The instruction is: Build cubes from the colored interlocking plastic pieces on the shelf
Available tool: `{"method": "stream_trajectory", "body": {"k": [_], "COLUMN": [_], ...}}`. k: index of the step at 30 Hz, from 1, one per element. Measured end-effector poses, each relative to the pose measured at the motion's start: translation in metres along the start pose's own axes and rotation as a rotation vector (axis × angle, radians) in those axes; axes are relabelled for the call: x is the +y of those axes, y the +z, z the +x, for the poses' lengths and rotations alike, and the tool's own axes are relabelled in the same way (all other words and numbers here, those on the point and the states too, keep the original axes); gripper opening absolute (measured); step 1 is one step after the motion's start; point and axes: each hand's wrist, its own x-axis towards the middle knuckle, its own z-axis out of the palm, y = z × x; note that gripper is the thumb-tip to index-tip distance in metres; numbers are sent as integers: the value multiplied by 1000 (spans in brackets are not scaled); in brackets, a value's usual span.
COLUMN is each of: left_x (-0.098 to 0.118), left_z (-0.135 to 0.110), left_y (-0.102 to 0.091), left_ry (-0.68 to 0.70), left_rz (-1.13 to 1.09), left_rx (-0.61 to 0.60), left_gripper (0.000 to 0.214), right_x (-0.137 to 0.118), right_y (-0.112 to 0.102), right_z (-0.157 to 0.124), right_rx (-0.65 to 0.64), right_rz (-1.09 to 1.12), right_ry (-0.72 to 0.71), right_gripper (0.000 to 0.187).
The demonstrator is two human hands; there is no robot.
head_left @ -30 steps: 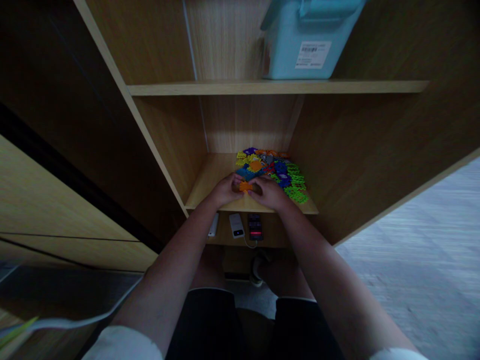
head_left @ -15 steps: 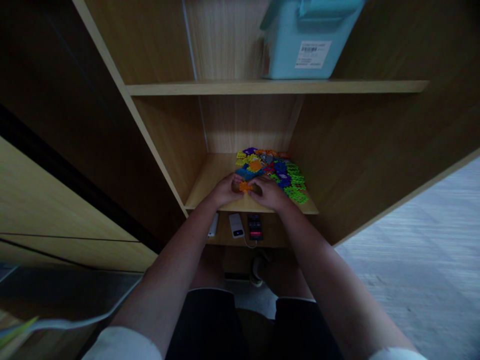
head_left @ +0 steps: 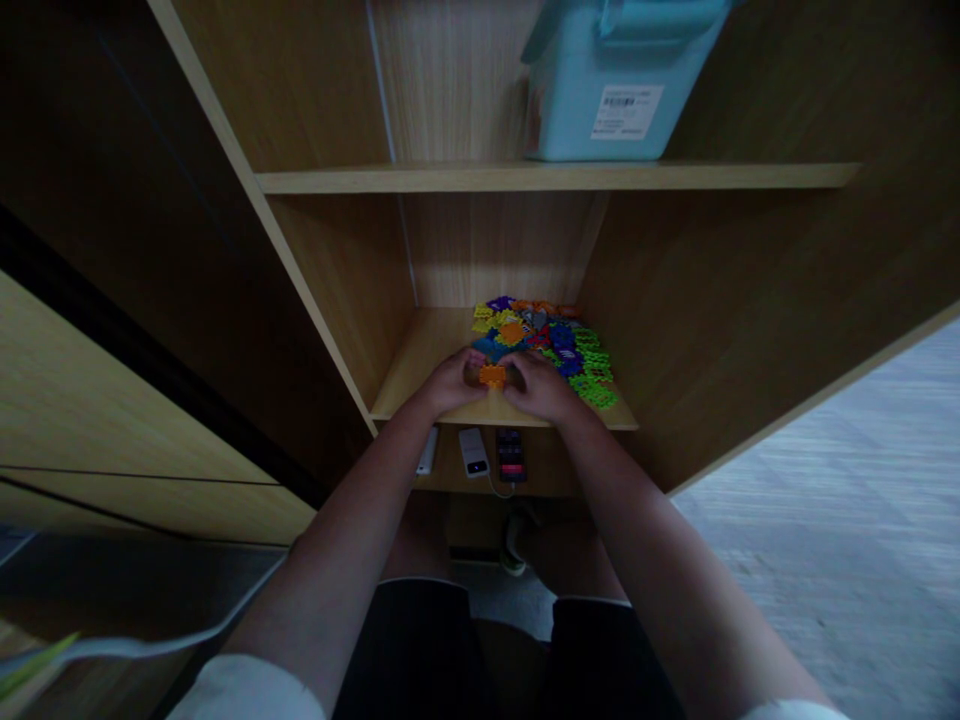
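Between my two hands is a small orange toothed plastic building piece point(head_left: 493, 376), held just above the front of the shelf. My left hand point(head_left: 454, 382) pinches its left side, and my right hand point(head_left: 538, 384) grips the right side with fingers curled. Behind my hands lies a spread of flat interlocking plastic pieces in several colours. Among them are a larger orange piece point(head_left: 511, 333), yellow pieces point(head_left: 484, 318), dark blue pieces point(head_left: 568, 358) and green pieces point(head_left: 596, 372). My fingers partly cover the near edge of this spread.
A teal lidded box point(head_left: 600, 110) stands on the upper shelf board point(head_left: 450, 180). On a lower board below my hands sit a white power bank point(head_left: 473, 452) and a phone point(head_left: 511, 456) with a cable. Cabinet side walls rise left and right.
The orange piece has turned slightly between my fingers and shows a broader, more rectangular face. Both hands stay in nearly the same place.
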Motion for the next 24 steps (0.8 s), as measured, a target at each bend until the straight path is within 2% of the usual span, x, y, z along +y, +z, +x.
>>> {"method": "stream_trajectory", "body": {"k": [4, 24], "left_x": [-1, 3], "left_z": [0, -1], "left_y": [0, -1], "left_ry": [-4, -7], "left_rz": [-22, -1], "left_rx": [-2, -1], "left_gripper": [53, 49], "right_x": [2, -2], "right_y": [0, -2], "right_z": [0, 1], "right_rx": [39, 3], "right_rz": [-4, -11], "right_ry": [14, 16], "right_gripper": [43, 42]}}
